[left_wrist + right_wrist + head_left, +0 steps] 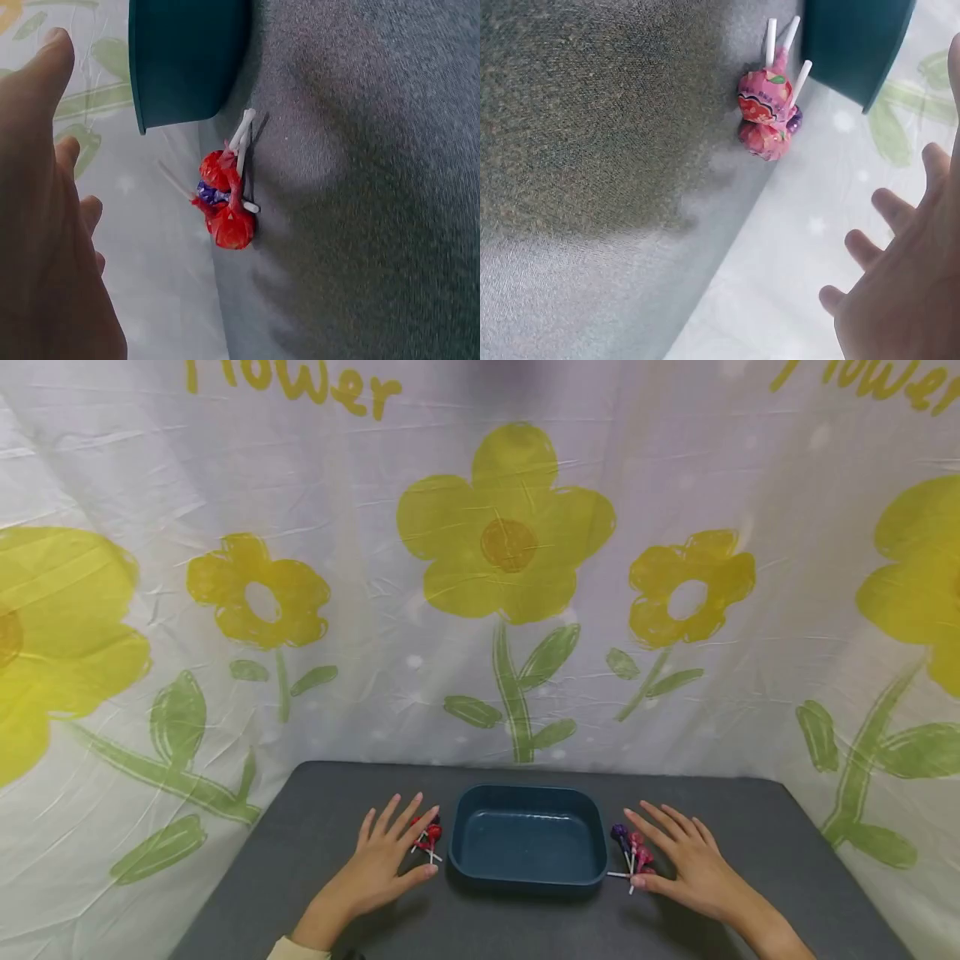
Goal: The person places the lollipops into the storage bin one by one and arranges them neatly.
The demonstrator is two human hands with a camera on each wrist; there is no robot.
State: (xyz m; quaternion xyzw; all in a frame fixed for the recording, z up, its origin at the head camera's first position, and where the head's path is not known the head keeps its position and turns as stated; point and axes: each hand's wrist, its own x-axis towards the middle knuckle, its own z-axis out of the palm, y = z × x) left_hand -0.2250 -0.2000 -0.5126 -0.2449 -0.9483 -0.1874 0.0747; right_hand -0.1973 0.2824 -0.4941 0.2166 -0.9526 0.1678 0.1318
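My left hand (381, 867) hovers with spread fingers beside a small bunch of lollipops (432, 833), mostly red-wrapped with one purple. In the left wrist view these red lollipops (231, 226) lie on the table, apart from the hand. My right hand (688, 870) is likewise spread, just right of a second bunch of lollipops (636, 843) in pink and purple wrappers. Seen from the right wrist, the pink lollipops (766, 97) rest with white sticks toward the box, and the fingers (892, 210) stand off from them. Neither hand holds anything.
A dark teal rectangular box (528, 882) stands between the two bunches, open at the top. Everything rests on a dark grey table (360, 781). Behind its far edge hangs a white curtain (375, 693) printed with yellow flowers.
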